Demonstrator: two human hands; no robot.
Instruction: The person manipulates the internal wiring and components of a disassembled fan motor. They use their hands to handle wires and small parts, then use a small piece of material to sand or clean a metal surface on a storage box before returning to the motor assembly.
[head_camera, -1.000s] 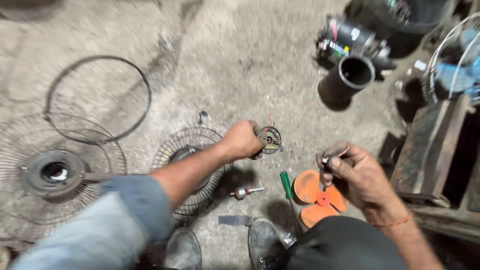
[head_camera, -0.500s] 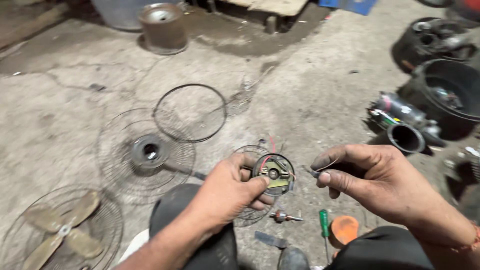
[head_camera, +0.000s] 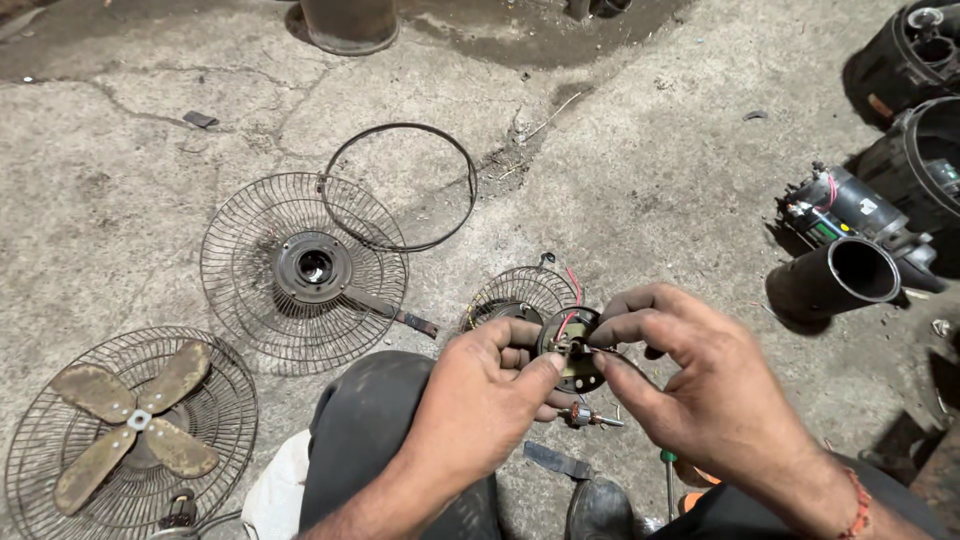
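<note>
1. Both arms are bare, no gloves, no sleeves in sight back from the fingers of the left hand (head_camera: 478, 400) or the right hand (head_camera: 700, 390).
2. Thin red-orange thread bracelet (head_camera: 853, 505) on the wrist behind the right fingers.
3. Dark grey trousers (head_camera: 365, 440) below the left fingers.
4. Dark shoe (head_camera: 597, 508) under both fingertips.

Even, soft daylight; sharp focus; faint shadows; darker top-right corner; mild wide-angle edge distortion.

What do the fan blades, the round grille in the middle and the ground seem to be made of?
Fan blades: probably metal, dull tan and rust-mottled.
Grille: thin steel wire, grey and tarnished, with a dark metal hub.
Ground: bare concrete, rough, cracked and stained.
</note>
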